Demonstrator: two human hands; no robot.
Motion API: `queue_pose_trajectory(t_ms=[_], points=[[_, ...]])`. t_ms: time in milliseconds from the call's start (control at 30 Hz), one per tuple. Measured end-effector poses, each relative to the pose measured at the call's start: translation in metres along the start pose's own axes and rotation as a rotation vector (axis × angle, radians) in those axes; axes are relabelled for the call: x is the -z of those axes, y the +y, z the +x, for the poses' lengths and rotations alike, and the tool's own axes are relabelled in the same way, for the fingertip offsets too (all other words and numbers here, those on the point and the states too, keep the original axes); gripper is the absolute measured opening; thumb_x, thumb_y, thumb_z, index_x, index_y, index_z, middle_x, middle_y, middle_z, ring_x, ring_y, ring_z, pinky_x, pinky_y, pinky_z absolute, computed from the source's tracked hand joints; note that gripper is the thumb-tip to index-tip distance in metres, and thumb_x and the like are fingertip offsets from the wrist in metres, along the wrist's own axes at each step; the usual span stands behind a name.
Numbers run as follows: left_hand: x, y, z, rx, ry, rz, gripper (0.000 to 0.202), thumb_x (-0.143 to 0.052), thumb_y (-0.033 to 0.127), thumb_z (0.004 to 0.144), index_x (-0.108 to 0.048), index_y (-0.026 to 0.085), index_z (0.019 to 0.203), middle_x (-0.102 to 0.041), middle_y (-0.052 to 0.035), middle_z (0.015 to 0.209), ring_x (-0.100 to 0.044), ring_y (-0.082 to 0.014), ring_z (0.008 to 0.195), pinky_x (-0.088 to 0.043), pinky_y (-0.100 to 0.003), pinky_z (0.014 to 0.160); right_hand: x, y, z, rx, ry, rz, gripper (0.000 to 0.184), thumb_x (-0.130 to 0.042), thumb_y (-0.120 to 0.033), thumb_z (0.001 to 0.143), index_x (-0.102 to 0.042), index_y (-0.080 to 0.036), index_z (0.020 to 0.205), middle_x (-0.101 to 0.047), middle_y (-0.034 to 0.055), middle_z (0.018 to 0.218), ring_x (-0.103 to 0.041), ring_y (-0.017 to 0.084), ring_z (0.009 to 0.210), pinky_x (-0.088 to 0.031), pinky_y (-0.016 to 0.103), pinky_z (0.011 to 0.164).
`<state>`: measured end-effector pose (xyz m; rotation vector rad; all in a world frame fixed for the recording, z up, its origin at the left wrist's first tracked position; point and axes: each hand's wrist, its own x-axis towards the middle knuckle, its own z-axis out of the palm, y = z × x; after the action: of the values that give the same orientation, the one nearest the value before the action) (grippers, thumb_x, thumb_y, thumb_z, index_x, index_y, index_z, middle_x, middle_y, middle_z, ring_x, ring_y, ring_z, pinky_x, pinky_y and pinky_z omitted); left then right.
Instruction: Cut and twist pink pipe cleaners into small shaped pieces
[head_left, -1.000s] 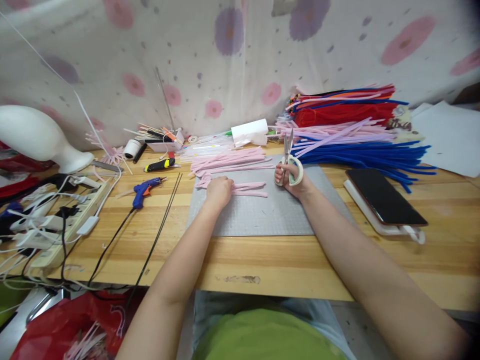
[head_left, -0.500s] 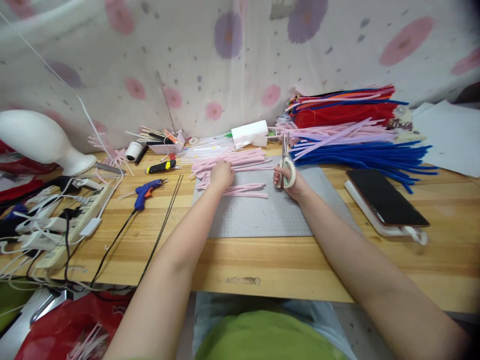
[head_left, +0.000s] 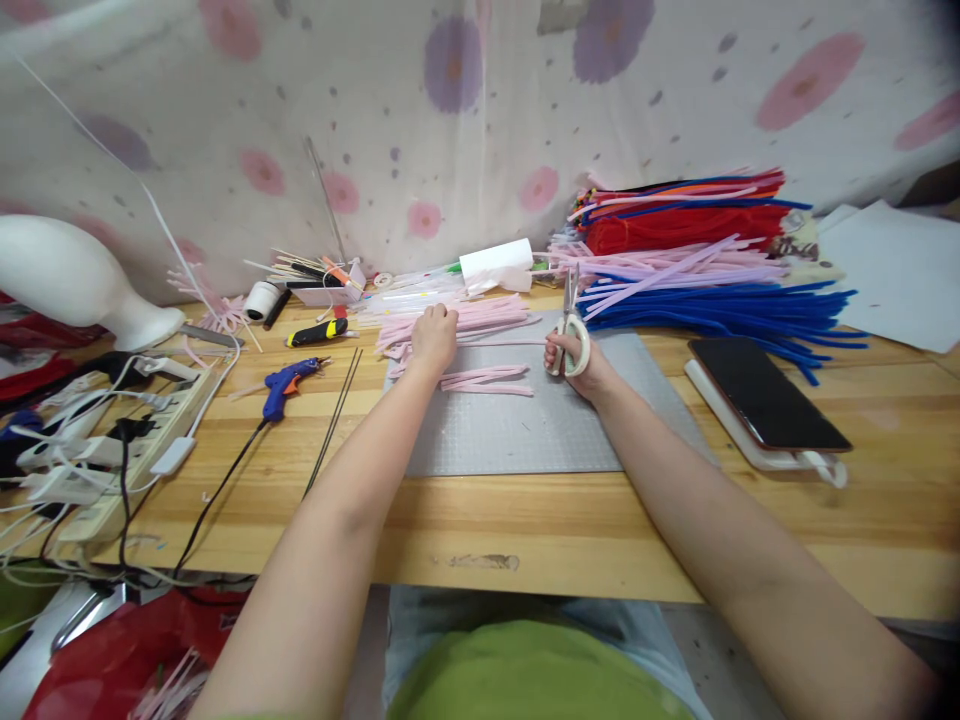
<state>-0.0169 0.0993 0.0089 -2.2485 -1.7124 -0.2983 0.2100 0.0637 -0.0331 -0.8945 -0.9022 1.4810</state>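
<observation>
My left hand (head_left: 434, 337) is curled down onto a pile of long pink pipe cleaners (head_left: 487, 313) at the far edge of a grey cutting mat (head_left: 540, 425); its fingers look closed on them. A short bundle of cut pink pieces (head_left: 487, 379) lies on the mat just right of that hand. My right hand (head_left: 574, 354) grips white-handled scissors (head_left: 573, 328), blades pointing up and away, over the mat's far right part.
Stacked red, pink and blue pipe cleaners (head_left: 697, 270) lie at the back right. A dark phone (head_left: 765, 393) rests on a white pad to the right. Left of the mat are thin black wires (head_left: 334, 420), a blue glue gun (head_left: 285, 381), a utility knife (head_left: 319, 331) and a power strip (head_left: 112, 460).
My left hand has moved away from the short cut bundle, up onto the long pink pile at the mat's far edge. My right hand with the scissors has shifted slightly left.
</observation>
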Motion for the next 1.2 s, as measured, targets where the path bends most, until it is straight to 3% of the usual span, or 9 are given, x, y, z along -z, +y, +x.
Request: queue_pose_trajectory(t_ms=[133,300,467,600,767,900,1033,1200], points=[[0.007,-0.006,-0.001,-0.044,0.12,0.048,0.028,-0.035,0.014,0.083,-0.06,0.019,0.094,-0.055,-0.013,0.099,-0.047,-0.0249,0.096,-0.035,-0.036,0.076,-0.001,0.0,-0.002,0.003,0.002,-0.027,0.032,-0.07,-0.034,0.057,-0.045,-0.018,0.071,-0.046,-0.0062,0.051,-0.044,0.006,0.045,-0.038,0.02,0.042],[0.02,-0.011,-0.005,-0.026,0.144,0.028,0.027,-0.035,0.018,0.084,-0.062,0.017,0.086,-0.057,-0.0131,0.092,-0.049,-0.0247,0.09,-0.034,-0.036,0.072,-0.002,0.002,-0.003,0.055,0.022,-0.141,0.031,-0.066,-0.037,0.059,-0.045,-0.019,0.073,-0.046,-0.0066,0.051,-0.043,0.007,0.043,-0.036,0.021,0.042],[0.034,-0.003,-0.027,0.019,0.151,-0.07,0.029,-0.035,0.025,0.086,-0.062,0.017,0.083,-0.058,-0.0106,0.087,-0.052,-0.0214,0.085,-0.033,-0.032,0.066,-0.009,0.003,-0.006,0.324,0.211,-0.497,0.027,-0.064,-0.034,0.062,-0.046,-0.021,0.077,-0.053,-0.0039,0.063,-0.048,0.01,0.053,-0.04,0.025,0.051],[0.042,0.012,-0.043,0.041,0.143,-0.182,0.03,-0.034,0.029,0.087,-0.061,0.019,0.085,-0.058,-0.0081,0.088,-0.054,-0.0179,0.082,-0.034,-0.029,0.064,-0.025,-0.006,-0.013,0.573,0.246,-0.717,0.029,-0.06,-0.025,0.065,-0.046,-0.023,0.091,-0.057,0.0006,0.086,-0.051,0.014,0.07,-0.041,0.029,0.068],[0.047,0.033,-0.051,-0.112,0.078,-0.328,0.032,-0.033,0.032,0.088,-0.062,0.02,0.088,-0.059,-0.0072,0.091,-0.054,-0.0158,0.086,-0.035,-0.026,0.067,-0.04,-0.01,-0.018,0.622,0.237,-0.935,0.023,-0.057,-0.019,0.061,-0.043,-0.023,0.078,-0.048,-0.0002,0.069,-0.046,0.017,0.068,-0.037,0.03,0.068],[0.051,0.038,-0.054,-0.133,0.066,-0.422,0.034,-0.031,0.037,0.088,-0.061,0.021,0.097,-0.061,-0.0056,0.094,-0.055,-0.0137,0.086,-0.036,-0.024,0.069,-0.033,-0.018,-0.018,0.561,0.297,-0.827,0.021,-0.059,-0.022,0.064,-0.042,-0.024,0.076,-0.048,-0.0007,0.067,-0.047,0.017,0.069,-0.036,0.028,0.065],[0.055,0.026,-0.057,-0.101,0.075,-0.457,0.036,-0.028,0.036,0.089,-0.058,0.021,0.104,-0.061,-0.0049,0.103,-0.055,-0.0138,0.095,-0.037,-0.023,0.074,-0.02,-0.035,-0.013,0.554,0.328,-0.649,0.025,-0.063,-0.024,0.063,-0.043,-0.024,0.08,-0.052,-0.0008,0.073,-0.05,0.017,0.073,-0.038,0.028,0.064],[0.041,0.009,-0.064,-0.054,0.06,-0.4,0.037,-0.027,0.034,0.09,-0.058,0.02,0.103,-0.062,-0.006,0.098,-0.053,-0.0153,0.096,-0.037,-0.025,0.081,-0.022,-0.043,-0.005,0.428,0.269,-0.453,0.032,-0.071,-0.022,0.055,-0.047,-0.022,0.076,-0.054,-0.0018,0.069,-0.049,0.012,0.06,-0.039,0.025,0.052]])
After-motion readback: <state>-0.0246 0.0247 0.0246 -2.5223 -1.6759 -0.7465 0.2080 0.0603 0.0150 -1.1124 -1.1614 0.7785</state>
